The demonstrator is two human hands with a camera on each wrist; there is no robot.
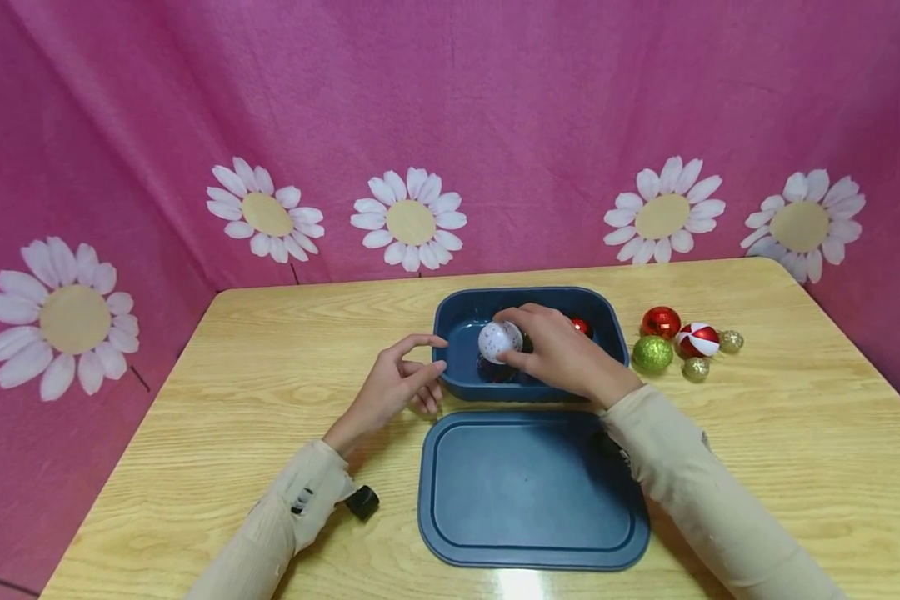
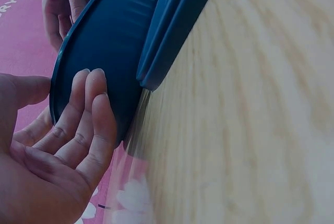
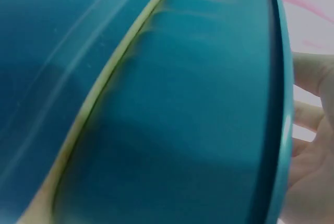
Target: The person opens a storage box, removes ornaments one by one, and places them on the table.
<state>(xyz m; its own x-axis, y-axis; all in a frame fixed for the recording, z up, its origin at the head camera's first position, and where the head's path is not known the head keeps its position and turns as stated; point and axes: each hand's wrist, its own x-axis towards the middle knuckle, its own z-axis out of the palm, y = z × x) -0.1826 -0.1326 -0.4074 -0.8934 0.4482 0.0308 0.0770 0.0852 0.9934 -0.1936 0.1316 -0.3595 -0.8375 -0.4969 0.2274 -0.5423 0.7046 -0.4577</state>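
My right hand (image 1: 562, 350) reaches into the dark blue box (image 1: 525, 391) and pinches a white speckled ball ornament (image 1: 497, 341) between thumb and fingers. A red ball ornament (image 1: 581, 326) shows inside the box, partly hidden behind that hand. At the box's left end is my left hand (image 1: 390, 383), its fingers lightly bent. In the left wrist view the thumb of the left hand (image 2: 62, 151) meets the rim while the other fingers lie along the outer wall. Only part of the right hand (image 3: 313, 130) shows beyond the rim in the right wrist view; the ball is hidden there.
A blue lid (image 1: 532, 492) lies in front of the box. Right of the box sit a red ball (image 1: 661, 322), a green glitter ball (image 1: 652, 354), a red-and-white ball (image 1: 697, 340) and small gold balls (image 1: 695, 369). A pink flowered curtain (image 1: 525, 125) hangs behind the wooden table (image 1: 307, 333).
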